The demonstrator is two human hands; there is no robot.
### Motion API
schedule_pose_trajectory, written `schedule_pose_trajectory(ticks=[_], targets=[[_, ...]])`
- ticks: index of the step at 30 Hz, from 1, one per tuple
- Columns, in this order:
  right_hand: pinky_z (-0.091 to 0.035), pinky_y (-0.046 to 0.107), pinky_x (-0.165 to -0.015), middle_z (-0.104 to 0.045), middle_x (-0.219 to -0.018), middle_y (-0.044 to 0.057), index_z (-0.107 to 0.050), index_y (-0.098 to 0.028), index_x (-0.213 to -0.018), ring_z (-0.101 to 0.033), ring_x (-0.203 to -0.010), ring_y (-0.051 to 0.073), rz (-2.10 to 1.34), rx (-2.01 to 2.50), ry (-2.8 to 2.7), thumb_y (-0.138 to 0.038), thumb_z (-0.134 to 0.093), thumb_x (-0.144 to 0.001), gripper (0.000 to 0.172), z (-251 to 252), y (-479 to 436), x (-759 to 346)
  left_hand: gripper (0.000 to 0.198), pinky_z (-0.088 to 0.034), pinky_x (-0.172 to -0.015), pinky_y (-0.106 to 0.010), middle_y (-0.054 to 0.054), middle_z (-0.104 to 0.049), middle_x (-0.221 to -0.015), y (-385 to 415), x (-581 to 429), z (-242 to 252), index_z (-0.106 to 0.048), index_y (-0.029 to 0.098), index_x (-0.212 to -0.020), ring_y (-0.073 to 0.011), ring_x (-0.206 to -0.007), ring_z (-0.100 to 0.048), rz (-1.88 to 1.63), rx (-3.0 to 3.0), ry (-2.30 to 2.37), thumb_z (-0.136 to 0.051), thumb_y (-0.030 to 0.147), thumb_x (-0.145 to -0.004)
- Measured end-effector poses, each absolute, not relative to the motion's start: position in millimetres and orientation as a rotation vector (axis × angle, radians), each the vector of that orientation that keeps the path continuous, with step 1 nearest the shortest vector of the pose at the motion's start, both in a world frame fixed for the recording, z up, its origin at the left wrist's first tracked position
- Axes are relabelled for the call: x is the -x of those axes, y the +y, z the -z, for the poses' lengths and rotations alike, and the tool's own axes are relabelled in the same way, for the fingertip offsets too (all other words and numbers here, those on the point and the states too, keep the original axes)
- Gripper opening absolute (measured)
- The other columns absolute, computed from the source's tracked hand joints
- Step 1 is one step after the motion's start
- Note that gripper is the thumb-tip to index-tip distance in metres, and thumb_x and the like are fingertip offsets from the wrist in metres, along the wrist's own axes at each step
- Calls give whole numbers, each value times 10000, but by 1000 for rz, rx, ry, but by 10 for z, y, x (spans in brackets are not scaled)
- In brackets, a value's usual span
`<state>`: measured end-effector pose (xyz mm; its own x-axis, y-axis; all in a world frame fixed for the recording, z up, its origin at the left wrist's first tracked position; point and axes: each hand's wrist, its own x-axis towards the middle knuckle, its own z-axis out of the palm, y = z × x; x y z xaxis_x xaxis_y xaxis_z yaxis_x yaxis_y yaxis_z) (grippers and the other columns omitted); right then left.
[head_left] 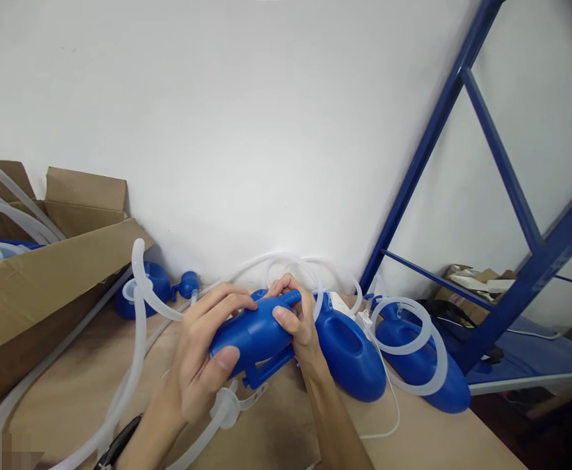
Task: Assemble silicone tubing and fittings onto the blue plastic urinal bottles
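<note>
Both of my hands are closed around a blue plastic urinal funnel (259, 333), held tilted above the table with its narrow spout to the upper right. My left hand (200, 352) grips the wide end, thumb on the near side. My right hand (298, 316) pinches near the spout, thumb on top and fingers behind it. A blue hinged arm or clip (269, 369) hangs under the funnel. Just below lies a translucent round connector with a strap (226, 408), joined to a tube. Right of my right hand lies a blue urinal bottle (352, 356).
Another blue bottle (443, 369) with a coiled clear tube (435, 320) lies further right. An open cardboard box (61, 281) of tubes stands left. Behind are a blue round piece (143, 287) and a small blue part (187, 285). A blue metal rack (420, 163) rises at right.
</note>
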<state>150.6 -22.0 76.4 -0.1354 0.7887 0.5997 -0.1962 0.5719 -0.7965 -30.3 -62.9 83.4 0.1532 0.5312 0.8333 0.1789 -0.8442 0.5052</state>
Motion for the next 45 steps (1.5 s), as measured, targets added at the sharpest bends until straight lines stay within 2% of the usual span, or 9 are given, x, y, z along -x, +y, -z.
schedule_pose_trajectory(ticks=[8,12,16,23,27,31,35,39,45], targets=[[-415,265,-629,-577,-800,-8,-634,-206,-870,-510,-713,154,-830,762,-1361,-521,-747,-749,356,-810,-67,-1709,521,-511,-868,-428,-95,-689,-1098,-358,344,-854,-611,217,-1228,-283,-984,-650,-1518,-1833,1176,-392,624,-986],[-451,248,-568,-579,-792,-6,-635,-218,-911,-533,-697,156,-768,874,-1337,-565,-747,-794,383,-832,-24,-1915,622,-570,-782,-398,-84,-696,-1135,-326,462,-911,-565,277,-1359,-286,-988,-675,-1120,-1892,1125,-621,661,-873],[-485,244,-506,-603,-882,12,-632,-228,-1021,-577,-705,164,-899,915,-1446,-646,-743,-805,483,-815,-15,-1978,640,-599,-767,-379,-69,-690,-1130,-290,514,-895,-569,285,-1312,-287,-1027,-684,-1108,-1791,1115,-770,585,-784],[-559,346,-842,-667,-1248,72,-485,-304,-1502,-673,-969,204,-972,1103,-2015,-590,-741,-875,736,-840,-108,-2113,568,-589,-654,-318,-69,-668,-1135,-252,574,-929,-624,236,-1157,-248,-902,-681,-1480,-1512,1175,-753,620,-759],[-550,332,-800,-746,-1109,71,-723,-231,-1178,-704,-975,242,-904,1338,-2236,-565,-817,-789,521,-704,-39,-2277,566,-546,-648,-291,-62,-705,-1079,-231,655,-947,-677,261,-1178,-258,-911,-669,-1521,-1467,1344,-692,657,-773],[-547,337,-756,-755,-909,38,-771,-231,-885,-714,-855,255,-762,1548,-2328,-404,-969,-536,437,-419,145,-2318,596,-553,-751,-327,-73,-721,-1114,-185,697,-917,-709,265,-1192,-299,-1015,-669,-1483,-1456,1449,-674,681,-766],[-484,506,-1010,-708,-716,-12,-723,-241,-691,-695,-743,235,-686,1667,-2338,-198,-984,-447,360,-221,300,-2207,640,-553,-791,-343,-95,-720,-1170,-160,681,-896,-733,252,-1177,-331,-1098,-655,-1445,-1476,1496,-675,716,-740],[-448,522,-1061,-663,-581,-57,-666,-227,-573,-664,-638,183,-745,1610,-2365,-25,-898,-491,319,-244,347,-2152,638,-555,-725,-320,-105,-724,-1172,-169,655,-899,-729,241,-1179,-320,-1068,-667,-1482,-1459,1484,-691,704,-742],[-503,438,-1008,-778,-836,1,-791,-257,-855,-713,-891,240,-734,1416,-2357,-202,-806,-767,104,-654,36,-2399,599,-512,-611,-253,-69,-712,-1101,-162,687,-911,-717,219,-1115,-243,-923,-651,-1655,-1317,1402,-740,662,-712]])
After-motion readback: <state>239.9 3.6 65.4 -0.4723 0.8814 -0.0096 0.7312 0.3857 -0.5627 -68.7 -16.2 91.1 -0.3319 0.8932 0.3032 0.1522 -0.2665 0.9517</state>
